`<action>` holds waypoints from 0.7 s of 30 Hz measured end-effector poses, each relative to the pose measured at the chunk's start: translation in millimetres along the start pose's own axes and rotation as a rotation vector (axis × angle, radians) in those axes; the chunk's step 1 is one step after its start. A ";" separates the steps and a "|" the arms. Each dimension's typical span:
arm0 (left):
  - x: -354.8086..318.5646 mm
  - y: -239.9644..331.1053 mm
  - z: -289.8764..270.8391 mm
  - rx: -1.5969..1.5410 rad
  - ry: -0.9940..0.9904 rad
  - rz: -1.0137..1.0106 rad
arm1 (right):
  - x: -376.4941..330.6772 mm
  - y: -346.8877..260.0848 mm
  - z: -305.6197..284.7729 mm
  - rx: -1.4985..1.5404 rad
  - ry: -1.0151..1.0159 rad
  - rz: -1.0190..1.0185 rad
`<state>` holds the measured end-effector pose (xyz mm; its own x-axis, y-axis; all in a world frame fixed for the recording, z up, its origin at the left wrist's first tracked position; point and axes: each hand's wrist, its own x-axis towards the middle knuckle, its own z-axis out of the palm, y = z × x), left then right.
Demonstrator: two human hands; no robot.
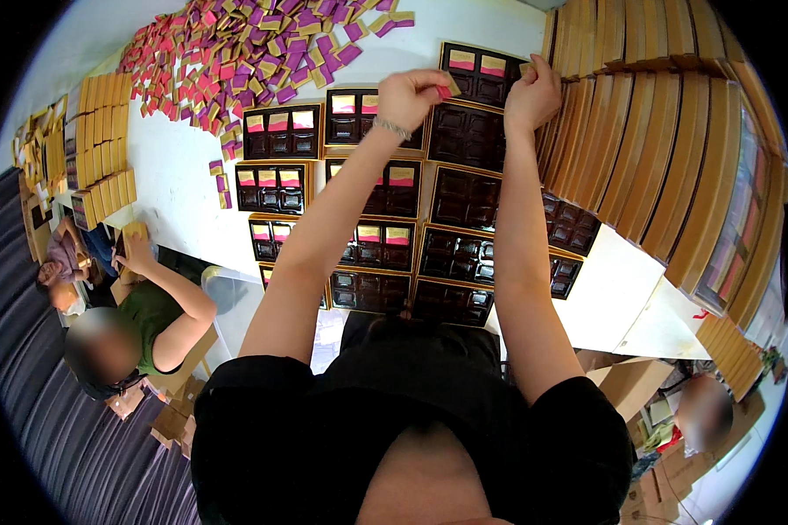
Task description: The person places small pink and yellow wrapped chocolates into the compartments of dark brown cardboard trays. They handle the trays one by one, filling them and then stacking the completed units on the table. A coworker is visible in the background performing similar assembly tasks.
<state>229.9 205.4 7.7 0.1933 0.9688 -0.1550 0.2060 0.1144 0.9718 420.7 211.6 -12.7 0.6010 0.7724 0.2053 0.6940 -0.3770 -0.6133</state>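
My left hand (pixel 409 101) pinches a small pink-and-gold packet (pixel 450 87) at the left edge of a far dark tray (pixel 474 88). My right hand (pixel 534 94) hovers at that tray's right side, fingers closed on a small gold-coloured packet (pixel 525 68), mostly hidden by the fingers. Two pink-and-gold packets (pixel 493 66) sit in the upper compartments of this tray. Nearer me, a tray with bare compartments (pixel 466 136) lies between my forearms. To the left, trays such as this one (pixel 280 144) carry a row of packets along their upper compartments.
A loose heap of pink, purple and gold packets (pixel 263 44) covers the far left of the white table (pixel 171 206). Long stacks of gold-edged boxes (pixel 643 153) line the right side. More boxes (pixel 105 122) stand far left. A co-worker in green (pixel 153 324) handles a box.
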 end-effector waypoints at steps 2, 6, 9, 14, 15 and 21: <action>-19.2 -6.9 5.6 0.320 0.029 0.277 | -1.0 2.0 4.1 -0.025 0.028 -0.027; -43.0 -16.7 18.8 0.526 0.067 0.163 | -5.8 12.3 16.7 -0.124 0.073 -0.128; -53.6 -18.5 16.3 0.804 0.097 0.490 | -7.2 14.3 14.7 -0.135 0.029 -0.121; -58.0 -29.0 24.8 0.799 0.077 0.551 | -7.8 15.8 8.3 -0.091 -0.043 -0.109; -58.7 -28.5 25.8 0.865 0.086 0.610 | -10.0 18.2 10.2 -0.100 -0.024 -0.140; -75.2 -40.8 40.5 1.169 -0.065 0.549 | -17.4 23.3 17.2 -0.105 -0.016 -0.307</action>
<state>245.8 119.0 -27.4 0.5587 0.8113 0.1724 0.7906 -0.5837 0.1848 419.7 198.2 -43.7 0.3519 0.8657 0.3561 0.8795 -0.1756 -0.4422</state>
